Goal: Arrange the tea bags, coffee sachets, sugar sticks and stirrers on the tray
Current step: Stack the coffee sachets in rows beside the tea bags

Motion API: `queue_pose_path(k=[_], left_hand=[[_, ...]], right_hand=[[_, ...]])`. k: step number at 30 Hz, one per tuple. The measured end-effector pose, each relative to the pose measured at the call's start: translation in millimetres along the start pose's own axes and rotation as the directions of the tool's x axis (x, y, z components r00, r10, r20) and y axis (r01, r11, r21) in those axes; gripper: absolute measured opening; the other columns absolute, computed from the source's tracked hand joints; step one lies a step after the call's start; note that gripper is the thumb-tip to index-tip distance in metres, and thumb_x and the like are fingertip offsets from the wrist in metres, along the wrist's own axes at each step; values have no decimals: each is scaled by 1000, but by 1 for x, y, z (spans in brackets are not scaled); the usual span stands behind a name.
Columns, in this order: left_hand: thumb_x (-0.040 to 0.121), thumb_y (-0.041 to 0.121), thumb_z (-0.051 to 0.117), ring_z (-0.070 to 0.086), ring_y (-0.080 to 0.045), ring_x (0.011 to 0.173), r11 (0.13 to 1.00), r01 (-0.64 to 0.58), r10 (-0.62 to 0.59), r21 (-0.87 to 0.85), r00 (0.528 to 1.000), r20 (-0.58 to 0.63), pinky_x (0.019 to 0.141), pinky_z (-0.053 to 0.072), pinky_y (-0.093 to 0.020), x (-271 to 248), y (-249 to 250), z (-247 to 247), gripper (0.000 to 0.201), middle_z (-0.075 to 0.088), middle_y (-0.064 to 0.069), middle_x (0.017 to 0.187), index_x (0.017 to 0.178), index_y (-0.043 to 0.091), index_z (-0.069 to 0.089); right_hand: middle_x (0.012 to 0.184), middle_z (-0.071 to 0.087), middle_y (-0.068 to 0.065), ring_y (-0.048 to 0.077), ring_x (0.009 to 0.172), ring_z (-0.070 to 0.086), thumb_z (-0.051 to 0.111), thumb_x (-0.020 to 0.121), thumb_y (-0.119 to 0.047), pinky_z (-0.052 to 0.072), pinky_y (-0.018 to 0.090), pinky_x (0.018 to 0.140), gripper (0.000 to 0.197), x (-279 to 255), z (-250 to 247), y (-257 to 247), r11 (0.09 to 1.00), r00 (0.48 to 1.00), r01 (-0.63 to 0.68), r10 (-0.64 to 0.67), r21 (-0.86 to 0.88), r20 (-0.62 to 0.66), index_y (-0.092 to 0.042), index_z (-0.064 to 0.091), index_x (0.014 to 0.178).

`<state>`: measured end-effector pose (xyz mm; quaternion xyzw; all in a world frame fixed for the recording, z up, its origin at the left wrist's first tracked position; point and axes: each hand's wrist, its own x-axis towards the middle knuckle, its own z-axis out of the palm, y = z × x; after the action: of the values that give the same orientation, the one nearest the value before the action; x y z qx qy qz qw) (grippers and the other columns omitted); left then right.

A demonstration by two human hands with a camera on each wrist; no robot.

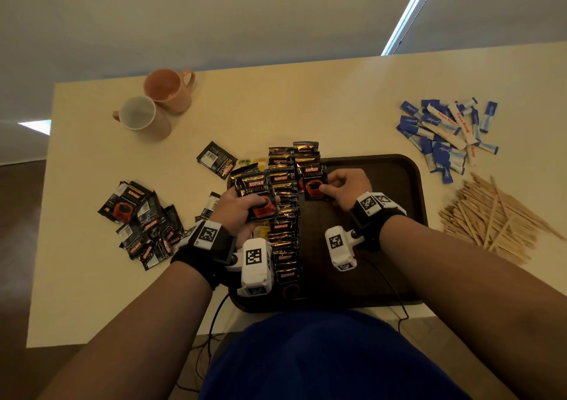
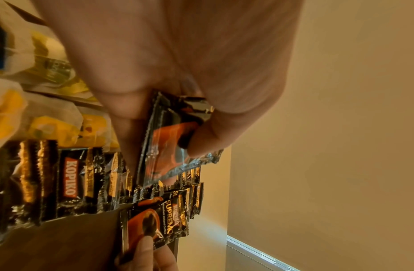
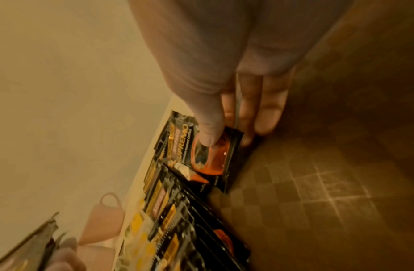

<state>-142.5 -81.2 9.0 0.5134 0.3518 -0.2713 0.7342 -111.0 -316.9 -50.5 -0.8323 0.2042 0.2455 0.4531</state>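
Note:
A dark brown tray (image 1: 411, 185) lies at the table's front middle. Overlapping black coffee sachets (image 1: 283, 234) run in a row down its left part, with a shorter second row (image 1: 306, 157) at the far end. My left hand (image 1: 242, 212) grips a small stack of coffee sachets (image 1: 257, 197) above the row's left side, thumb on top (image 2: 201, 141). My right hand (image 1: 340, 188) pinches one coffee sachet (image 1: 313, 183) at the near end of the second row, thumb pressing its face (image 3: 209, 135). Yellow tea bags (image 2: 62, 128) lie on the tray left of the row.
Loose coffee sachets (image 1: 141, 221) are heaped on the table at left, one more sachet (image 1: 217, 159) lies near the tray's far left corner. Blue-and-white sugar sticks (image 1: 445, 132) and wooden stirrers (image 1: 491, 218) lie right of the tray. Two mugs (image 1: 153, 108) stand far left.

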Motion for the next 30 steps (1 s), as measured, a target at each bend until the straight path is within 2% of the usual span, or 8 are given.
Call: queue_pose_path(k=[2, 4, 9, 13, 18, 21, 25, 30], left_hand=[[94, -11, 46, 71, -36, 98, 1000, 0, 0, -5, 1000, -7, 69, 61, -43, 0, 1, -2, 43, 64, -29, 122, 134, 3, 48], [94, -12, 46, 72, -35, 96, 1000, 0, 0, -11, 1000, -7, 69, 61, -43, -1, 1, -2, 42, 65, -28, 119, 133, 3, 48], [94, -12, 48, 74, -30, 87, 1000, -6, 6, -5, 1000, 1, 65, 61, -40, -2, 1, -4, 36, 70, -22, 107, 127, 3, 51], [93, -11, 51, 74, -30, 92, 1000, -10, 10, 11, 1000, 16, 75, 59, -44, -1, 0, -5, 35, 71, -21, 111, 124, 6, 53], [93, -11, 51, 73, -31, 96, 1000, -23, 23, 6, 999, 29, 83, 57, -49, 0, -2, -6, 33, 75, -15, 103, 118, 9, 56], [93, -11, 51, 72, -33, 99, 1000, -21, 20, 9, 999, 24, 88, 56, -51, -1, -2, -6, 34, 72, -17, 110, 121, 9, 55], [93, -10, 51, 71, -34, 102, 1000, -14, 13, 27, 1000, 18, 85, 57, -48, -2, -2, -6, 37, 70, -21, 116, 126, 7, 53], [94, -9, 51, 71, -34, 102, 999, -17, 16, 29, 1000, 24, 87, 56, -50, -4, -2, -6, 38, 69, -23, 117, 130, 6, 51]], right_hand=[[83, 66, -7, 9, 79, 62, 79, 83, -23, 51, 26, 77, 15, 0, 3, -2, 997, 999, 20, -22, -74, -32, -28, 65, 84], [82, 64, -7, 9, 79, 60, 79, 83, -23, 48, 24, 78, 13, 0, 5, -5, 995, 997, 31, -37, -98, -65, -24, 67, 88], [87, 68, 0, 15, 84, 64, 79, 83, -27, 55, 30, 83, 20, 4, 9, -15, 979, 993, 65, -82, -195, -79, -12, 71, 93], [88, 68, 0, 16, 87, 64, 79, 82, -28, 56, 33, 86, 20, 6, 10, -18, 964, 994, 71, -90, -255, -64, -13, 68, 91], [88, 69, 1, 17, 86, 66, 79, 82, -28, 57, 36, 85, 20, 7, 11, -17, 961, 995, 74, -90, -266, -48, -13, 68, 90], [89, 69, 2, 17, 88, 64, 79, 82, -29, 57, 34, 84, 21, 8, 11, -17, 954, 993, 82, -101, -287, -54, -12, 69, 90], [82, 65, -1, 16, 84, 63, 78, 83, -32, 50, 27, 73, 21, 10, 12, -18, 928, 993, 90, -112, -361, -41, -18, 63, 79], [84, 64, -1, 15, 83, 60, 77, 83, -34, 48, 26, 73, 22, 10, 13, -15, 922, 994, 84, -105, -378, -35, -23, 59, 76]])
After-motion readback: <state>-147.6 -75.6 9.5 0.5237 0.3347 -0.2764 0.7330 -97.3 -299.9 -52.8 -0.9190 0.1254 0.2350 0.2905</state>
